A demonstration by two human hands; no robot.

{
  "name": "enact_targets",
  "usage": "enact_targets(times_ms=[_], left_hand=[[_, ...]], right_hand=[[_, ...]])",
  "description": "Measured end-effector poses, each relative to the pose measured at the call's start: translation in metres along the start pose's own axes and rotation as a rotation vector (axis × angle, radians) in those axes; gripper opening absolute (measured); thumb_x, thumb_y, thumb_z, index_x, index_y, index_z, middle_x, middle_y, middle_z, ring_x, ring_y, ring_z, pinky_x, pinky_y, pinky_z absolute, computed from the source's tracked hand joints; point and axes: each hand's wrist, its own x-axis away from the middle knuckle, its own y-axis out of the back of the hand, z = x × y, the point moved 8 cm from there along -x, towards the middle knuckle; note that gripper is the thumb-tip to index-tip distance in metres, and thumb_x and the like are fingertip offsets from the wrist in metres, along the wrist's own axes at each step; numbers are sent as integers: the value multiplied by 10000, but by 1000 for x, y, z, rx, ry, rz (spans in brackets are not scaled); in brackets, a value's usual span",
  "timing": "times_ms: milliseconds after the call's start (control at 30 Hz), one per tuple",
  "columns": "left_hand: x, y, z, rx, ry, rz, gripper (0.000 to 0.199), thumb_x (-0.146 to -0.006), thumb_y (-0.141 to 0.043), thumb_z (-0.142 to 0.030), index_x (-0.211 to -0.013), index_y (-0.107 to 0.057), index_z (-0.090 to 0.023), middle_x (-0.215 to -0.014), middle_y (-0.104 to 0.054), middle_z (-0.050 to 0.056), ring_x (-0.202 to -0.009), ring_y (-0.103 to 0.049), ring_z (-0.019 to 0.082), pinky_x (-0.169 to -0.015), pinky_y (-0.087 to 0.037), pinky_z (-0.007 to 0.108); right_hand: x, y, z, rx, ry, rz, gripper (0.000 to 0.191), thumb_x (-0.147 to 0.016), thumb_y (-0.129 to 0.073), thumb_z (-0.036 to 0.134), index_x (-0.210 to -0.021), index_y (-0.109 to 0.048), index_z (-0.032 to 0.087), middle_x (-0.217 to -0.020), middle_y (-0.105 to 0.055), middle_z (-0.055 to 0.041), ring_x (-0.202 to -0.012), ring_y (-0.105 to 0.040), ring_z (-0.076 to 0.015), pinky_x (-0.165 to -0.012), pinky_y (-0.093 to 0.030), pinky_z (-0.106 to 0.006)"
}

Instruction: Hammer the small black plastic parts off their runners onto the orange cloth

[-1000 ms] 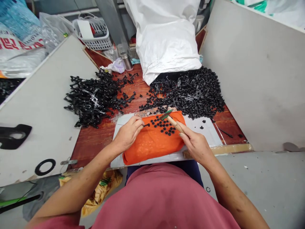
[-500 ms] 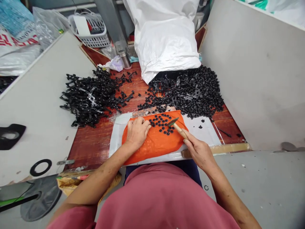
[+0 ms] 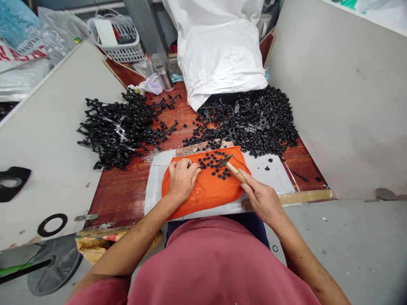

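An orange cloth (image 3: pixel 203 195) lies over a white board (image 3: pixel 277 178) at the table's front edge. Small round black plastic pieces (image 3: pixel 213 163) are scattered on its upper right part. My left hand (image 3: pixel 183 178) rests on the cloth with curled fingers, its fingertips at the left edge of these pieces; what they pinch, if anything, is hidden. My right hand (image 3: pixel 262 197) is closed round the wooden handle of a small hammer (image 3: pixel 235 173). The hammer's dark head is low over the black pieces; whether it touches them I cannot tell.
A heap of linked black plastic parts (image 3: pixel 116 131) stands at left, and a heap of loose black pieces (image 3: pixel 267 123) at right beneath a white sack (image 3: pixel 222 55). Grey panels (image 3: pixel 337 97) flank the table. A metal flask (image 3: pixel 165 78) and a white basket (image 3: pixel 125 53) are behind.
The hammer and my right hand have shifted slightly left over the black pieces. My left hand stays at nearly the same spot on the cloth. The whole view has drifted a little.
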Motion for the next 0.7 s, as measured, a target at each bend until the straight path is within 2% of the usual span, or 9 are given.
enact_targets(times_ms=[267,467,600,700], left_hand=[[-1,-3,2,2,-11,24,273,-1046,-459,-354,-1019,-702,-234,-1035,-615,82,-981,-539,247,-962,-352,489],[2,-5,3,10,-29,-10,266,-1042,-465,-362,-1014,-706,-253,-1029,-606,74,-968,-533,241,-965,-341,483],[2,-6,0,20,-32,-21,232,-1029,-497,-354,-984,-697,-247,-1023,-606,70,-947,-538,236,-951,-354,474],[-1,-6,-2,44,-39,15,242,-1035,-479,-332,-1004,-689,-215,-1050,-601,87,-985,-553,247,-948,-373,477]], right_hand=[[-3,-4,3,68,12,10,504,-1065,-436,291,-1566,-473,320,-1309,-741,-49,-1047,-760,-246,-875,-602,-357],[-7,-6,6,112,24,16,523,-1055,-454,283,-1573,-457,350,-1287,-753,-30,-972,-774,-231,-824,-619,-342],[-13,-4,24,95,57,32,540,-1061,-442,289,-1595,-418,366,-1231,-773,-21,-978,-769,-220,-899,-606,-354],[-18,0,43,92,114,6,541,-1069,-417,277,-1607,-403,331,-1258,-760,-34,-986,-761,-213,-887,-604,-340]])
